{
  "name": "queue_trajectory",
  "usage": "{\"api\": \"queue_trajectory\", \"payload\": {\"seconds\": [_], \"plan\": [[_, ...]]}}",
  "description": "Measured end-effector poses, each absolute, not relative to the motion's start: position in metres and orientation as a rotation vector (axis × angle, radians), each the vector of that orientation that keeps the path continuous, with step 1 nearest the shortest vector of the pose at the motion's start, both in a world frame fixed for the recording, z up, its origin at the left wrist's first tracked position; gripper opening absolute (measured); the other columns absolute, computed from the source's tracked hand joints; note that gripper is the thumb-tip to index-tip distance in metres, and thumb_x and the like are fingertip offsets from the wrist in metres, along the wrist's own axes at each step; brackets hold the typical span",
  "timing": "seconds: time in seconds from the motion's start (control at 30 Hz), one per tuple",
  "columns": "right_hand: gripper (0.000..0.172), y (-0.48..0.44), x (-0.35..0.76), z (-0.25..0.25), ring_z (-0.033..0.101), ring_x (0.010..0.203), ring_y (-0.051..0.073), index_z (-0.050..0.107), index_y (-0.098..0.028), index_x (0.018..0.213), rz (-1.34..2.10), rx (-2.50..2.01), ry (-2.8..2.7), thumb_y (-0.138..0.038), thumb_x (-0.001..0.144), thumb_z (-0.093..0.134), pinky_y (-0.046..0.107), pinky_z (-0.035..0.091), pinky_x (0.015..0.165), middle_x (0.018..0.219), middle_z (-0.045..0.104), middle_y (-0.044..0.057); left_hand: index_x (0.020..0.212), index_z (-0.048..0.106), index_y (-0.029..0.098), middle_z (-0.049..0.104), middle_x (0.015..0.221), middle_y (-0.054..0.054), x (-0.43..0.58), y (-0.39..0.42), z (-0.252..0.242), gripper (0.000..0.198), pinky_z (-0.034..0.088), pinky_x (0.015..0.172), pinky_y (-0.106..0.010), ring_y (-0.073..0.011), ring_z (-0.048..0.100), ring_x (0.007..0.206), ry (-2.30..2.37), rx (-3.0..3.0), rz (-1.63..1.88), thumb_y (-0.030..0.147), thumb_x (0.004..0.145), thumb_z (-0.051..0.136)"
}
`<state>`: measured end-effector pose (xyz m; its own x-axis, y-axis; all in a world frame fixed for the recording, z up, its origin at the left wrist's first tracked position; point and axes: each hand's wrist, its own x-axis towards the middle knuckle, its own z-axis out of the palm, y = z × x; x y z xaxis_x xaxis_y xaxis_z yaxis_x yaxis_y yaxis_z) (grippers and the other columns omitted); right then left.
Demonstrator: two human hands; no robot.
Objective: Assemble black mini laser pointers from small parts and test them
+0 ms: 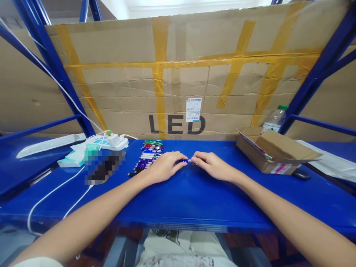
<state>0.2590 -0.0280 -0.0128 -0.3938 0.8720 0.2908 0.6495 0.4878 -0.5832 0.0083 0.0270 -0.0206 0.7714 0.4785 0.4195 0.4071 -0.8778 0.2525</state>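
Note:
Between my two hands is a small blue flashlight-like tube (pixel 185 161) with a silver end, held low over the blue table. My left hand (pixel 167 165) pinches its blue body between thumb and fingers. At the silver end, my right hand (pixel 210 165) has its thumb and fingertips closed; they partly hide that end. Just left of my left hand lies a row of similar small tubes (pixel 144 161) in green, red, blue, white, purple and black, several with cords or clips at one end. My left hand and forearm cover part of the row.
An open cardboard box (pixel 267 155) stands right, with a black object (pixel 301 174) beside it and a plastic bottle (pixel 275 118) behind. Left are a power strip (pixel 111 141), white cables (pixel 55 191), a tissue pack (pixel 71 159) and a blurred dark object (pixel 104 168). Taped cardboard (pixel 125 89) walls the back.

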Motion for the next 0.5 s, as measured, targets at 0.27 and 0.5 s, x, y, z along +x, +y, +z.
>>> {"api": "queue_trajectory", "payload": {"seconds": [0.27,0.5], "plan": [[0.047,-0.026,0.252,-0.019,0.035,0.061,0.012,0.048,-0.023,0.081,1.031,-1.102,-1.801,-0.064,0.103,0.054,0.026,0.031,0.056,0.072,0.045,-0.005,0.122,0.071,0.019,0.076,0.115,-0.009,0.008,0.023,-0.014,0.024,0.052,0.092,-0.036,-0.0251,0.072,0.104,0.662,2.849,0.881,0.034,0.109,0.060],[0.045,-0.026,0.252,-0.020,0.036,0.063,0.013,0.050,-0.022,0.082,0.956,-1.054,-1.809,-0.061,0.104,0.055,0.027,0.032,0.058,0.074,0.047,-0.004,0.114,0.075,0.020,0.075,0.085,-0.002,0.011,0.016,-0.006,0.033,0.047,0.076,-0.030,-0.0186,0.069,0.076,0.717,2.549,0.774,0.040,0.112,0.050]]}}
